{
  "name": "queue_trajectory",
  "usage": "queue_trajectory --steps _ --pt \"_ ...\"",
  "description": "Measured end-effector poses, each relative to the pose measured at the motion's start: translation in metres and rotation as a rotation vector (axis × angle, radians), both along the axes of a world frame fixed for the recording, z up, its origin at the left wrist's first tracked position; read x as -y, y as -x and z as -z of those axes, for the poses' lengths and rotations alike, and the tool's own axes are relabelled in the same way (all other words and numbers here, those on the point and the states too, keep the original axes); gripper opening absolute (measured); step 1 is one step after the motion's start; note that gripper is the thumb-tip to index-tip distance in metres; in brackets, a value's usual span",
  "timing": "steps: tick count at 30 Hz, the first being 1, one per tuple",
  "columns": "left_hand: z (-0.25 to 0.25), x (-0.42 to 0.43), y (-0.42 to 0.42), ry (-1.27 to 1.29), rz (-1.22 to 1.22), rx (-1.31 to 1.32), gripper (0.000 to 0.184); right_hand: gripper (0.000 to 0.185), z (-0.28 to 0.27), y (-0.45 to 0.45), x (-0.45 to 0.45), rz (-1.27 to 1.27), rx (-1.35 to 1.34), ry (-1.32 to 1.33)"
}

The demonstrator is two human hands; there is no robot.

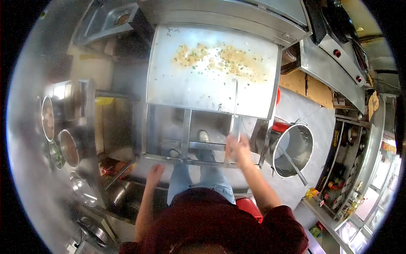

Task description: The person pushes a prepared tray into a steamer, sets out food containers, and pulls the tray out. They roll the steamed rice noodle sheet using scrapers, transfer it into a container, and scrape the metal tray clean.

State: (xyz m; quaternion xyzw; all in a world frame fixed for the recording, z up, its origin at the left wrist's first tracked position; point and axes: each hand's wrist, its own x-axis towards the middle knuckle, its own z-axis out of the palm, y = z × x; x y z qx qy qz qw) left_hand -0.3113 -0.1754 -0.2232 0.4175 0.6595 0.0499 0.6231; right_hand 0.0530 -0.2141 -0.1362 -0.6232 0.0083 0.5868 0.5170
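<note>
The right hand (239, 148), blurred, seems closed around the near end of a long thin utensil (236, 97). This utensil reaches outward over the pale steel desk (173, 91), its far end near the scattered food bits (231, 61). It looks metal, so probably light, stiff and slick if greasy; the near end seems the place to hold. The left hand (155, 174) hangs apart from the utensil; whether its fingers are spread cannot be told.
</note>
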Motion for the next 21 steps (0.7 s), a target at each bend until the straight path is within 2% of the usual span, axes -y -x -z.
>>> queue_trajectory --steps 1,2,3,5,9,11,15,18,21 --pt "0.007 -0.015 -0.031 -0.018 -0.034 0.141 0.028 0.014 0.015 0.015 0.015 0.043 -0.022 -0.001" --pt "-0.003 -0.038 -0.074 0.016 0.033 0.259 0.027 0.015 0.016 0.024 0.025 -0.004 -0.033 0.016" --pt "0.006 -0.052 -0.108 0.078 0.0 0.375 0.029 0.016 0.019 0.029 0.032 -0.029 -0.079 0.036" --pt "0.003 -0.072 -0.176 0.228 -0.04 0.433 0.031 0.017 0.016 0.031 0.053 -0.051 -0.095 0.081" --pt "0.052 -0.075 -0.245 0.471 -0.402 0.489 0.031 0.014 0.013 0.021 0.083 -0.003 0.022 0.118" --pt "0.063 -0.075 -0.26 0.489 -0.562 0.489 0.031 0.013 0.017 0.011 0.098 0.021 0.034 0.125" --pt "0.06 -0.074 -0.274 0.383 -0.635 0.557 0.03 0.011 0.022 0.005 0.109 0.116 0.055 0.171" --pt "0.065 -0.083 -0.274 0.407 -0.681 0.561 0.029 0.01 0.032 0.006 0.116 0.156 0.052 0.172" --pt "0.082 -0.086 -0.268 0.478 -0.752 0.691 0.035 0.008 0.04 0.004 0.126 0.205 0.061 0.152"
